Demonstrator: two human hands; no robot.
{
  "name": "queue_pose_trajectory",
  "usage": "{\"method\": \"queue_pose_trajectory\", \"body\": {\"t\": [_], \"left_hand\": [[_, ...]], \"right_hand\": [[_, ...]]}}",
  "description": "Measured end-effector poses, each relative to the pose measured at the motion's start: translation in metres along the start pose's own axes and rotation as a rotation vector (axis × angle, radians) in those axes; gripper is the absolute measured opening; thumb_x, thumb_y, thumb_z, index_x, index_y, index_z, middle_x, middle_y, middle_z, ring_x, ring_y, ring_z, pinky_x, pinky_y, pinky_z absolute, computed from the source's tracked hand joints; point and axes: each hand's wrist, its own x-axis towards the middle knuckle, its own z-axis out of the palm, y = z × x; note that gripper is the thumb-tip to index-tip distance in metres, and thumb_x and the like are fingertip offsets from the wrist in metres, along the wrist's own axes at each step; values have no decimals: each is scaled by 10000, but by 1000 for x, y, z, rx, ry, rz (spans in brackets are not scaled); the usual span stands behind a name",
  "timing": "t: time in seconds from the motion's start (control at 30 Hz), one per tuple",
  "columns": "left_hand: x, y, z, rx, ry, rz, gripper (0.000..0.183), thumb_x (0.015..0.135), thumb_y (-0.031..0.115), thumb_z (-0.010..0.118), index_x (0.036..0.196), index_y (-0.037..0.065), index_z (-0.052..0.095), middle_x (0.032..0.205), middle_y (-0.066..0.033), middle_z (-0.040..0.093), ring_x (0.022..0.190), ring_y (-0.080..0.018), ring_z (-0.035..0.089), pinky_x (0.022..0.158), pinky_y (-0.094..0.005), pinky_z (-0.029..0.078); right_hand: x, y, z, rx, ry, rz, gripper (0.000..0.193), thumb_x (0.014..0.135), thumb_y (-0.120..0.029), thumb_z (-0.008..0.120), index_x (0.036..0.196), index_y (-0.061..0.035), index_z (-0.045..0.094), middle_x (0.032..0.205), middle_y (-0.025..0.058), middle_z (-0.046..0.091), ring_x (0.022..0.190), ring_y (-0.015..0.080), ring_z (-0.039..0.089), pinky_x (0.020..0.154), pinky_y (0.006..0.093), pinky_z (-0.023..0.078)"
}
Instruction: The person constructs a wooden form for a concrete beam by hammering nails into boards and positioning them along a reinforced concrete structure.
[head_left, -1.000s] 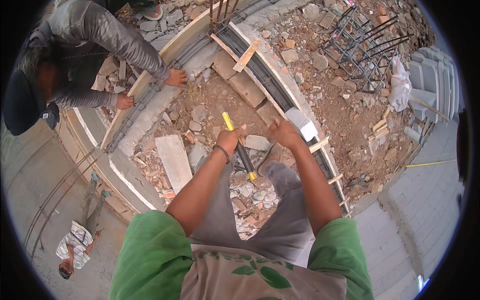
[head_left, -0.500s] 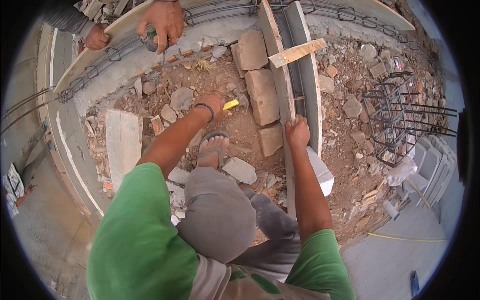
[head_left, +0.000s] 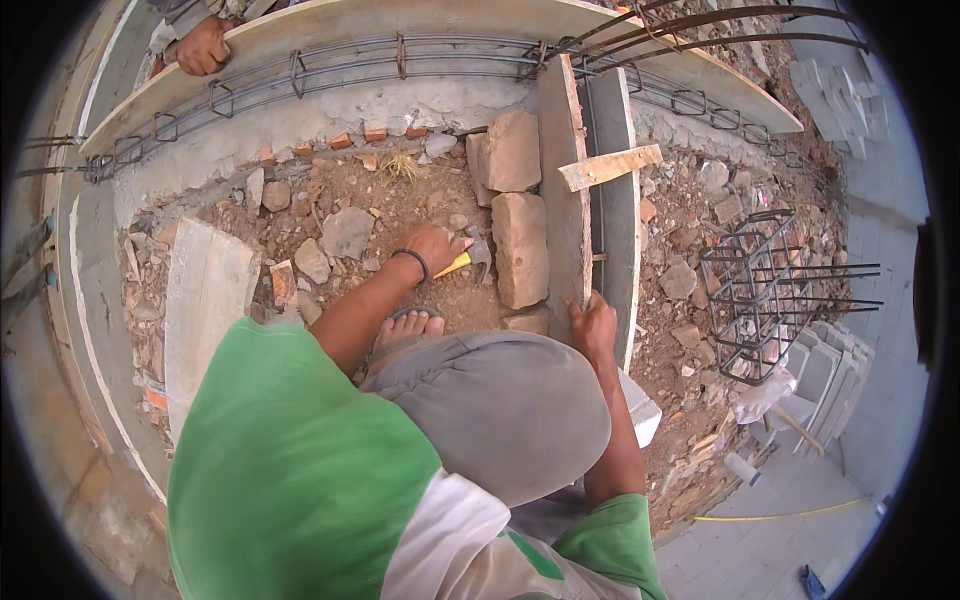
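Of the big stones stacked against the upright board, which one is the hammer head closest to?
The middle stone. The hammer in the left hand sits right beside its left edge; the upper stone lies farther up by the wall.

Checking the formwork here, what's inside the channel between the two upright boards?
Between the upright boards a dark channel shows only thin rebar; a wooden cross strip spans its top. The bottom is shadowed.

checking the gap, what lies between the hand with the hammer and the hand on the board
In the head view, stacked rough tan stone blocks lie between the left hand with the yellow-handled hammer and the right hand.
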Motion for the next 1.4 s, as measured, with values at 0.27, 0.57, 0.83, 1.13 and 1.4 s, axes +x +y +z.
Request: {"method": "queue_pose_trajectory", "body": {"t": [0.27, 0.57, 0.83, 1.13, 1.4], "left_hand": [[75, 81, -45, -385, 288, 87, 413, 870, 454, 579, 984, 66, 662, 845, -200, 683, 842, -381, 652, 745, -463, 504], [181, 50, -63, -261, 546, -108, 515, 806, 478, 657, 1103, 57, 654, 879, -205, 687, 872, -366, 662, 765, -440, 516], [93, 112, -33, -703, 237, 102, 576, 848, 451, 659, 1140, -42, 604, 987, -224, 661, 938, -325, 642, 825, -380, 485], [43, 163, 4, -329, -88, 295, 851, 843, 544, 628, 1280, -164, 449, 938, -308, 637, 939, -381, 641, 805, -419, 484], [43, 132, -18, -386, -79, 379, 467, 883, 336, 666, 1151, -43, 610, 606, -9, 525, 571, -90, 465, 535, -287, 406]], "right_hand": [[-4, 5, 0, -29, 57, -11, 288, 779, -250, 692, 897, 1, 612, 853, 260, 654, 828, 449, 632, 740, 514, 499], [-4, -20, -2, 51, 27, 139, 358, 790, -279, 695, 979, 11, 606, 952, 239, 642, 874, 442, 623, 769, 503, 494], [9, -17, -49, 446, 757, 174, 324, 979, -230, 469, 1175, 16, 547, 1055, 206, 539, 985, 325, 534, 887, 416, 437], [83, 60, -30, 327, 456, 447, 554, 997, -439, 327, 1341, -25, 457, 1258, 275, 515, 1251, 415, 427, 1038, 490, 349], [47, 77, -132, 111, -163, 141, 596, 960, -492, 401, 1270, -1, 532, 1311, 262, 514, 1181, 401, 524, 1016, 463, 410]]}}
